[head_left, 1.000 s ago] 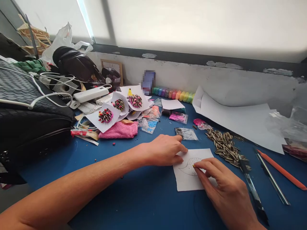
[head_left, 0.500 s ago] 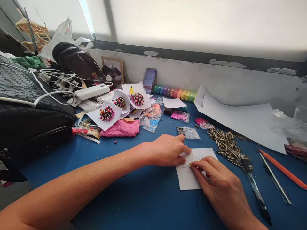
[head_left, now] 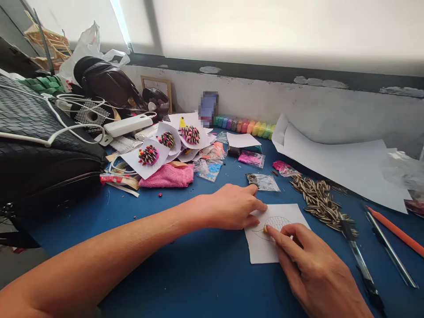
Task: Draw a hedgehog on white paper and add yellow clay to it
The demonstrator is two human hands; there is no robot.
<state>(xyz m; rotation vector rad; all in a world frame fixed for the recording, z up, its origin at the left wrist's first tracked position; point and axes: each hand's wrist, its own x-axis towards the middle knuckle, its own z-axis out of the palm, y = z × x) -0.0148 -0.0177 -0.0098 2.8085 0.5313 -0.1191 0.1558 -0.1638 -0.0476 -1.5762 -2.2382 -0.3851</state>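
Head view | drawing (head_left: 277,222): long axis crosswise, tip left | left hand (head_left: 233,206) presses paper (head_left: 260,251) | right hand (head_left: 318,265) touches yellow dab (head_left: 265,229), seemingly unpinched

A pink cloth (head_left: 167,176) lies near a black, woven-textured bag (head_left: 49,161).

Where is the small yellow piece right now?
In the head view, the small yellow piece is right of centre in the lower half, on the sketched paper sheet, at the index fingertip of the right hand.
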